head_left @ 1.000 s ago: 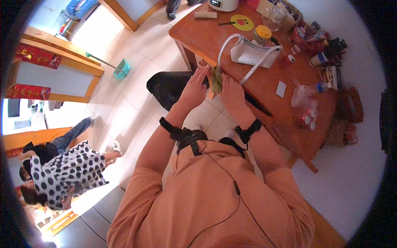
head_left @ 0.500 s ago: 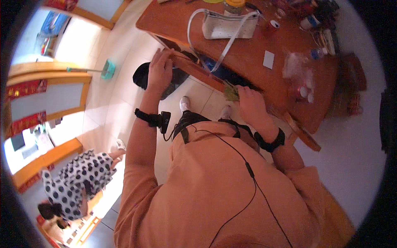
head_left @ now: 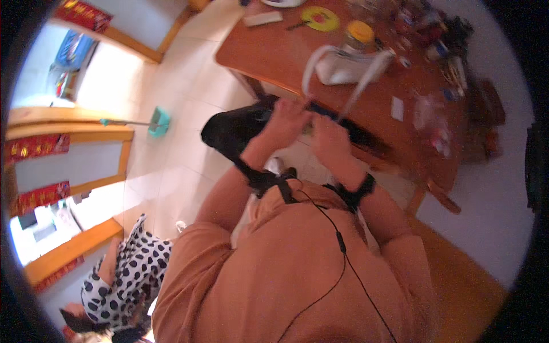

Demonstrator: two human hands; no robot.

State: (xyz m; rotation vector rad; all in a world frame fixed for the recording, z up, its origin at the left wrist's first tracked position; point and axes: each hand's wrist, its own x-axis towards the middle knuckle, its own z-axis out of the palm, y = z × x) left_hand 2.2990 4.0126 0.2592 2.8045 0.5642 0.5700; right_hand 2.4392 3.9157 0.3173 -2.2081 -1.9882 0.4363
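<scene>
L hand [head_left: 290, 122] moved beside R hand [head_left: 331, 142] at drawer [head_left: 367, 155], prob. to share green bit [head_left: 309, 130]; blurred, can't tell either grip.

far centre: yellow disc [head_left: 320, 19] left of yellow-lidded jar [head_left: 359, 32], white handbag [head_left: 343, 68] on jar's near side | right: white card [head_left: 397, 108] beside what looks like a clear plastic bag [head_left: 428, 114], blurred | left: teal dustpan [head_left: 159, 123] on pale tiled floor [head_left: 182, 80]; red banners [head_left: 43, 196] | near left: person in black-dotted white dress [head_left: 137, 263]
</scene>
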